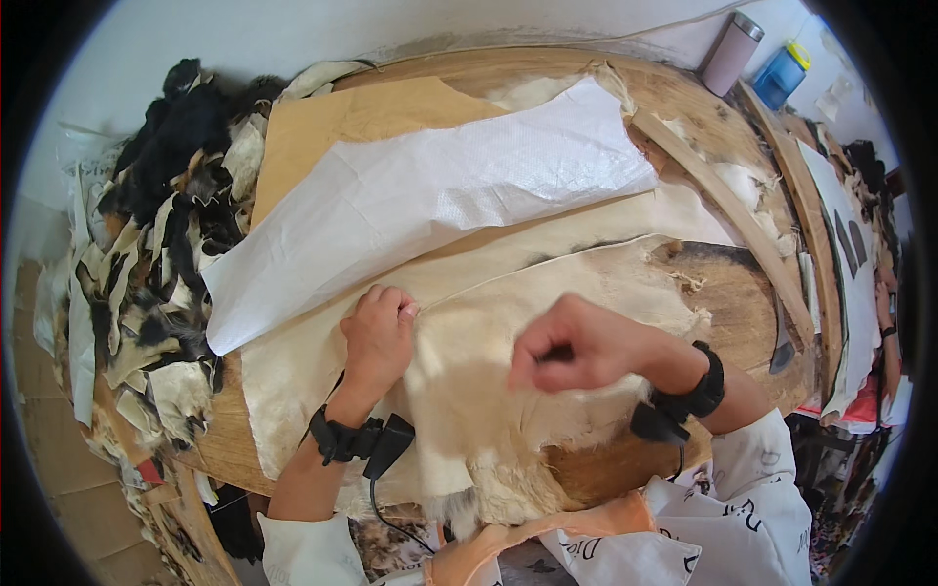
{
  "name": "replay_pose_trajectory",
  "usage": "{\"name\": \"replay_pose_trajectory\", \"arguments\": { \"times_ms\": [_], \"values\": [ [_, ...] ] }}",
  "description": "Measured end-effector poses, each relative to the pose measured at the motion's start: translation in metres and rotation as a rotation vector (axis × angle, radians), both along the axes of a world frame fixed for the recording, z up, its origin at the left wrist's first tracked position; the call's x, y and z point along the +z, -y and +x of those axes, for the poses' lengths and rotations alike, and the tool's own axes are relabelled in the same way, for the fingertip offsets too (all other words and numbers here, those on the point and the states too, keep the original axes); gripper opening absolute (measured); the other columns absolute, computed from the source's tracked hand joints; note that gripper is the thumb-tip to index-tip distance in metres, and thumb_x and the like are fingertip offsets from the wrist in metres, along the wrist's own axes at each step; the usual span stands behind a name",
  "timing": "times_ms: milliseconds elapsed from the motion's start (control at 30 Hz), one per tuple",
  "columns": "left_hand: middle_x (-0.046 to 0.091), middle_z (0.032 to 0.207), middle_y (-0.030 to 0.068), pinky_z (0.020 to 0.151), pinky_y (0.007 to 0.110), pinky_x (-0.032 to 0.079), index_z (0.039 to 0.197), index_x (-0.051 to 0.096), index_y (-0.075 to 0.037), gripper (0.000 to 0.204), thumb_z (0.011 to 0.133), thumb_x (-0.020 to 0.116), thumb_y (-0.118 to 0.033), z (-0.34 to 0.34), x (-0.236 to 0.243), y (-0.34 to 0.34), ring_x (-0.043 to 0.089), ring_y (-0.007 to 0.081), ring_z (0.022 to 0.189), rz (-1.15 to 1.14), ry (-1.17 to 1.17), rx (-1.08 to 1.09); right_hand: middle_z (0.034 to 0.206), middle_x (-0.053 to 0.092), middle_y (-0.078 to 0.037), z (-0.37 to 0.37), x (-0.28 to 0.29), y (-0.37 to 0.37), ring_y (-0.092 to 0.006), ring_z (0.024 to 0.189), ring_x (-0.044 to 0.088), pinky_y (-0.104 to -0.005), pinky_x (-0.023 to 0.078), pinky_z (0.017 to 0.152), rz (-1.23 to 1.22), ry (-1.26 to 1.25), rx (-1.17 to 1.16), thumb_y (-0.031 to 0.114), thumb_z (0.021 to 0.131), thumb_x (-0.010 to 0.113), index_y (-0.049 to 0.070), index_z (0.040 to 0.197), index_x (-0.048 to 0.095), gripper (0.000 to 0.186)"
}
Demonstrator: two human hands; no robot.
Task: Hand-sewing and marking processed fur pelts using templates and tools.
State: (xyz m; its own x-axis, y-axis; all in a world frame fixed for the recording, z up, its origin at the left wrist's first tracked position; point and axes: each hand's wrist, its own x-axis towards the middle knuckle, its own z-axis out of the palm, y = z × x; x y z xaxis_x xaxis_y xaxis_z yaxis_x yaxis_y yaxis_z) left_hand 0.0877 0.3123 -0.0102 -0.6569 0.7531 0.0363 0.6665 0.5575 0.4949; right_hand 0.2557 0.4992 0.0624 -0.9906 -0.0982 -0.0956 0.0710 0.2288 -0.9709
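Note:
My left hand point(379, 337) pinches the edge of a cream hide point(459, 313) lying over a paler sheet point(303, 391) on the wooden worktable point(225, 410). My right hand point(567, 342) is curled above the hide's middle, blurred; what its fingers hold, if anything, is hidden. Beyond both hands, a white woven plastic sheet point(430, 195) rests over a tan paper-like piece point(362, 112). Black straps with small dark devices circle both wrists.
Fur and hide scraps point(171, 234) are heaped at left. Wooden battens point(723, 215) lie at right near a dark curved object point(782, 356). A pink flask point(728, 59) and blue bottle point(782, 78) stand behind. Another person's arm point(889, 342) shows at far right.

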Motion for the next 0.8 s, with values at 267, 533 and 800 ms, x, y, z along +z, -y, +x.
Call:
{"name": "replay_pose_trajectory", "arguments": {
  "times_ms": [267,533,800],
  "values": [
    [0.060,0.078,0.0045,0.067,0.032,0.044,0.082,0.068,-0.007,0.008,0.074,0.067,-0.009,0.002,0.021,0.008,0.055,0.0206,0.077,0.196,0.169,-0.177,0.070,0.064,-0.005,-0.026,-0.009,0.020,-0.0072,0.057,0.053,-0.0240,0.042,0.052,-0.053,-0.230,0.111,0.004,0.077,0.062,0.002,0.085,0.066,0.009],
    [0.057,0.071,0.0044,0.064,0.030,0.044,0.089,0.072,-0.009,0.015,0.076,0.067,-0.016,0.008,0.022,0.011,0.055,0.0187,0.072,0.155,0.170,0.147,0.062,0.062,-0.010,-0.040,-0.051,0.030,-0.0178,0.052,0.056,-0.0275,0.044,0.052,0.348,-0.163,-0.192,0.009,0.072,0.062,0.003,0.080,0.067,0.011],
    [0.060,0.078,0.0063,0.066,0.032,0.044,0.084,0.065,-0.006,0.015,0.082,0.058,-0.019,-0.001,-0.005,0.003,0.057,0.0219,0.072,0.138,0.165,0.089,0.061,0.061,-0.007,-0.002,-0.010,0.000,-0.0133,0.051,0.055,-0.0245,0.043,0.051,0.391,-0.067,-0.152,0.003,0.074,0.060,0.003,0.080,0.068,0.010]
  ]
}}
